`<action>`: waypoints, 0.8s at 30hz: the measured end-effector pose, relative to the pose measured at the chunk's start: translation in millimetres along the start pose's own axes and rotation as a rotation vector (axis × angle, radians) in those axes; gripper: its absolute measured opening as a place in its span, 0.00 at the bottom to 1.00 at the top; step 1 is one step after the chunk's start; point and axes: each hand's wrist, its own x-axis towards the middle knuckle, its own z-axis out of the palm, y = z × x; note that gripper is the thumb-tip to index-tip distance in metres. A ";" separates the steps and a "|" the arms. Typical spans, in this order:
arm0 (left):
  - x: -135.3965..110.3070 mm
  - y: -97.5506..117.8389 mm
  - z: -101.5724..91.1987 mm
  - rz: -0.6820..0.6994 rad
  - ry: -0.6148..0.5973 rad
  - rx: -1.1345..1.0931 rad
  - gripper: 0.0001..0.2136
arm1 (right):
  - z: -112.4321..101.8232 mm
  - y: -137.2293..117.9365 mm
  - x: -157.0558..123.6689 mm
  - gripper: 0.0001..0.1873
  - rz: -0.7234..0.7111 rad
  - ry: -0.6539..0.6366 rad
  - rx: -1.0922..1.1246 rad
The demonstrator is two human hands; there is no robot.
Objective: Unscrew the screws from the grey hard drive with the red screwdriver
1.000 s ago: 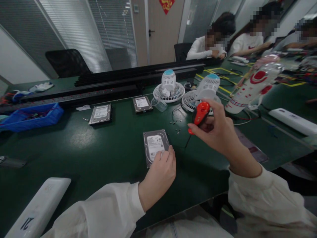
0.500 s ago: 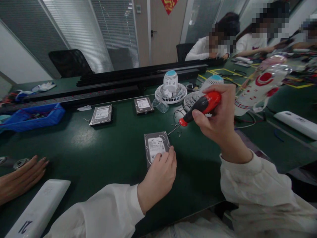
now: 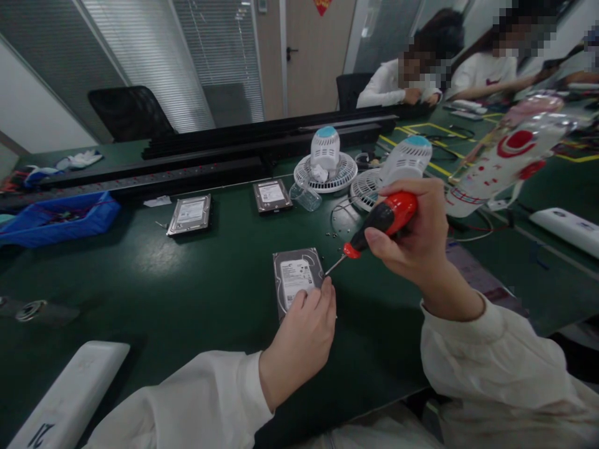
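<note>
A silver hard drive (image 3: pixel 296 274) lies flat on the green table (image 3: pixel 187 293) in front of me. My left hand (image 3: pixel 302 340) rests on its near edge, fingers curled and pressing down on it. My right hand (image 3: pixel 414 234) is closed round a red-and-black screwdriver (image 3: pixel 381 221). The screwdriver slants down to the left, and its thin tip sits at the drive's right edge, just above my left fingers. A few tiny loose screws (image 3: pixel 334 235) lie on the table beyond the drive.
Two more hard drives (image 3: pixel 189 214) (image 3: pixel 271 194) lie farther back, with a clear plastic cup (image 3: pixel 306 197) and two small white fans (image 3: pixel 325 162) (image 3: pixel 397 168). A blue bin (image 3: pixel 56 218) stands at the left. White devices (image 3: pixel 65 399) (image 3: pixel 566 227) lie near left and far right. People sit at the back right.
My right hand has turned the screwdriver from upright to slanting and brought its tip down to the drive's right edge. Another person's hand came in at the left and has gone again.
</note>
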 end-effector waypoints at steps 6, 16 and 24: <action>0.4 -0.3 0.5 -0.002 -0.004 0.002 0.26 | -0.8 -2.9 1.1 0.21 0.020 0.014 0.007; 0.7 -0.3 0.5 -0.005 -0.008 0.011 0.26 | 1.7 0.6 0.8 0.21 0.012 0.015 0.030; 1.0 -1.2 0.5 -0.014 -0.003 -0.025 0.27 | 3.7 3.1 1.8 0.22 -0.001 0.015 0.013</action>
